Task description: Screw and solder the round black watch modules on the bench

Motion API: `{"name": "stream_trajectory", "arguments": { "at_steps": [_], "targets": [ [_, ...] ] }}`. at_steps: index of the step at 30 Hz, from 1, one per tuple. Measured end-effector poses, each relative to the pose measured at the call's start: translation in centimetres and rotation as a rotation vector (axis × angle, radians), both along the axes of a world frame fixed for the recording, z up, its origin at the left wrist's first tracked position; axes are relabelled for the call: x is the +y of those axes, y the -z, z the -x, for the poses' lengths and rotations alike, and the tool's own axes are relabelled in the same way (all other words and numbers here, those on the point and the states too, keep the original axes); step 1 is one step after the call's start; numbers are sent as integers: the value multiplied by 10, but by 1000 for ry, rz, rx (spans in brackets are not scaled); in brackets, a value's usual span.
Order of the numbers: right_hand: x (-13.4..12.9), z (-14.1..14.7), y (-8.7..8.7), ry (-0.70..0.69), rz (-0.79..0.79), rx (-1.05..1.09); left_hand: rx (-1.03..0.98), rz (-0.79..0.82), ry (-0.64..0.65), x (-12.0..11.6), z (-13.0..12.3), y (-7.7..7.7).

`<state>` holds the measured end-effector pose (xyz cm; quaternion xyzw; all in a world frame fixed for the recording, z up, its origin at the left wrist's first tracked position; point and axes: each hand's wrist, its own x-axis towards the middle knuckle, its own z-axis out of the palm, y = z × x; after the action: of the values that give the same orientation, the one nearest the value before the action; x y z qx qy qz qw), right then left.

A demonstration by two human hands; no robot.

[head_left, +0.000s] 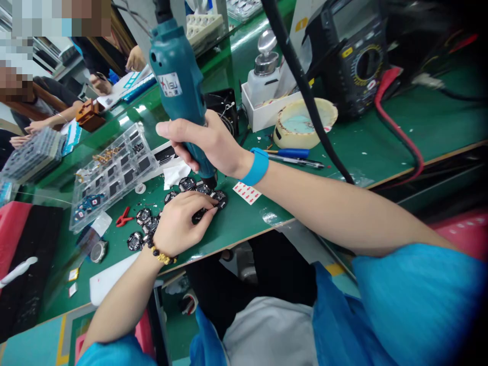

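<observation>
My right hand (206,145) grips a teal electric screwdriver (177,76) upright, its black cable rising out of view. The screwdriver's lower end sits against a cluster of round black electronic parts (186,184) on the green bench mat (236,223). My left hand (183,223) lies among these parts, with its fingers pinching a black part (199,216) close to the screwdriver tip. The tip itself is partly hidden by the parts and my fingers.
A clear compartment tray (114,173) of small black pieces, red-handled snips (124,216), a red-marked label sheet (247,193), a multimeter (353,56) and a dispenser bottle (265,71) surround my hands. A co-worker's hand (135,58) works further along the bench.
</observation>
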<state>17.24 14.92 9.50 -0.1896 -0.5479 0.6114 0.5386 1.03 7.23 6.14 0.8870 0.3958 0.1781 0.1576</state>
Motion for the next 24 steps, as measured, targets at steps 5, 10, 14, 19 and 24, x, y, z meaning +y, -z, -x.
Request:
{"name": "stream_trajectory", "arguments": {
  "at_steps": [5,10,14,19,24],
  "targets": [
    [-1,2,2,-21,-34,-9,0,5,-2,1,1,0],
    [-1,3,4,-39,-75,-33,4,6,1,1,1,-1],
    [-3,5,7,-50,-132,-32,9,8,2,1,1,0],
    [-5,6,9,-42,-161,-18,8,8,3,1,2,0],
    [-3,6,9,-32,-141,-30,9,11,7,1,2,0]
  ]
}}
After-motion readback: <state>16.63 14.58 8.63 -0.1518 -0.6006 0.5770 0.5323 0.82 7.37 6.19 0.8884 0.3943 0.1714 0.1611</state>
